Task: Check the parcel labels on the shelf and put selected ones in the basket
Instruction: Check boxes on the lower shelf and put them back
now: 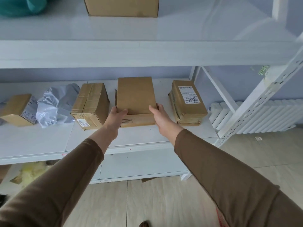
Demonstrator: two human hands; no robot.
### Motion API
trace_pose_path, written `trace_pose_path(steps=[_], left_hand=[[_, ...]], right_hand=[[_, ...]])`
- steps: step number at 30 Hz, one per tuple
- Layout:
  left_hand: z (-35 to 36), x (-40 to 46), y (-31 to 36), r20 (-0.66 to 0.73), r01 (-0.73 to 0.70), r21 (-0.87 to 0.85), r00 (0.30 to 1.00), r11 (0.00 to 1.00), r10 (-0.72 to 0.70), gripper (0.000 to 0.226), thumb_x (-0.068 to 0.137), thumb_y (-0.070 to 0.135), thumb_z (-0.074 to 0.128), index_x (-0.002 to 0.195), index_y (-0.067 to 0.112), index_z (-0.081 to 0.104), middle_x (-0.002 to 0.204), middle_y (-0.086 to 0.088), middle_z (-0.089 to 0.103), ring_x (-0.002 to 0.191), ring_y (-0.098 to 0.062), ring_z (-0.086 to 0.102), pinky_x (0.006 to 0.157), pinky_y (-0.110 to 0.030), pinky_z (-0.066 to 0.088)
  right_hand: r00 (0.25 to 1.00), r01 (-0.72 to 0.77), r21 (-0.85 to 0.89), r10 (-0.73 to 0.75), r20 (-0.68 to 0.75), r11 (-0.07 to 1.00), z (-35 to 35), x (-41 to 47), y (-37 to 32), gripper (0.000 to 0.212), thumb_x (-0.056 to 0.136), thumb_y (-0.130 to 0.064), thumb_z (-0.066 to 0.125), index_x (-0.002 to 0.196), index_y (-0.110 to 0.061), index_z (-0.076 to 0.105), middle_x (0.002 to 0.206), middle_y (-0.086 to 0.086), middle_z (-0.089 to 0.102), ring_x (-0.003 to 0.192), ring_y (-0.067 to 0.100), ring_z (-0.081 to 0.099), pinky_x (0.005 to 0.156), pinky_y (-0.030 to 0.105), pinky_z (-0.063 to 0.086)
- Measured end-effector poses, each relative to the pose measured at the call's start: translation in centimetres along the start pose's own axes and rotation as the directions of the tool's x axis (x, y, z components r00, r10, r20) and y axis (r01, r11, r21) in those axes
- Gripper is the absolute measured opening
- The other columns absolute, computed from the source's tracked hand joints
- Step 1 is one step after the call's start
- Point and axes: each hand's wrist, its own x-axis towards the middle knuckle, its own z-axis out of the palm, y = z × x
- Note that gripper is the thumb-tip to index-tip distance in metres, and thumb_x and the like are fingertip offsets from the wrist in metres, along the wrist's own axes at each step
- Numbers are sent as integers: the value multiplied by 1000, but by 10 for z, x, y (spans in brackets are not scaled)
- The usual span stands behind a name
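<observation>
Brown sleeves reach forward; my left hand (118, 113) and right hand (157, 113) grip the near corners of a flat cardboard parcel (135, 95), fingers curled round it, on the middle shelf (139, 136) over another box (139, 121).

The shelf (147, 53) is painted white, and the wall (98, 73) behind it is pale lilac-blue. The flat parcel (136, 94) held at the middle is plain brown cardboard; a black barcode is printed on the brown box (139, 121) under it. Brown cardboard banded with glossy tape is seen on the box (91, 104) to its left, with a white label at its near end. A white label with black print and handwriting is carried by the brown parcel (188, 99) on the right. The plastic bag (54, 104) at the left is silver-grey. Both sleeves (221, 169) are brown. The floor (155, 202) is pale beige wood-patterned. A teal object (21, 5) is seen at the far left.
</observation>
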Motion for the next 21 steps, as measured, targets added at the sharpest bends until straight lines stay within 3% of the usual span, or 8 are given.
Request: trace_pose_path(steps=[2,4,6,8,11,14,17,21], left_hand=[[2,-31,3,-11,-78,-39,997,996,78,40,96,26,62,135,21,55,110,4,65,102,-19,59,85,-29,44],[6,-67,6,-15,-136,-28,991,990,135,29,98,29,62,126,24,61,102,7,64,96,-17,58,79,-28,44],[8,-103,1,-31,-195,134,979,972,201,31,93,54,63,116,36,69,114,7,65,113,-20,59,97,-38,48],[9,-141,-7,-63,-234,507,950,829,306,56,83,78,52,123,42,70,136,6,51,135,-22,41,115,-43,32],[23,-207,-12,-17,-302,710,895,636,445,64,85,79,53,136,43,63,157,11,24,148,-25,16,120,-54,20],[37,-251,-21,93,-422,432,900,797,426,69,84,62,69,147,39,50,165,24,-1,156,-20,8,125,-51,23],[44,-276,-34,106,-422,62,904,904,414,101,84,51,79,157,53,10,168,23,-4,157,-15,15,123,-48,31],[41,-287,-32,165,-73,-236,980,969,114,118,76,73,71,159,49,-11,171,8,10,155,-23,26,126,-52,22]], right_hand=[[999,42,39,-41,-29,998,-8,-27,-2,48,103,-44,54,146,-27,40,137,-8,50,121,17,45,100,35,34],[998,44,89,-40,-46,995,-20,-61,1,44,102,-47,55,141,-30,43,135,-11,47,118,14,42,99,36,31],[999,20,182,-12,-49,983,-35,-92,14,36,102,-45,58,135,-36,47,135,-13,47,122,15,41,105,40,35],[999,-20,309,28,-22,951,-50,-119,34,25,101,-43,59,125,-38,56,140,-7,55,130,21,50,111,49,42],[998,-54,453,58,4,890,-70,-157,69,26,103,-38,57,127,-29,61,137,6,65,127,28,62,105,55,50],[999,-39,554,35,18,832,-83,-190,95,35,102,-36,59,133,-21,62,135,12,68,126,32,64,104,56,52],[1000,24,583,-28,-2,812,-90,-222,109,36,103,-31,58,137,-18,59,138,9,67,132,28,60,109,57,47],[978,210,412,-186,-98,887,-96,-257,108,33,97,-29,60,130,-30,62,140,-2,63,138,18,53,111,47,46]])
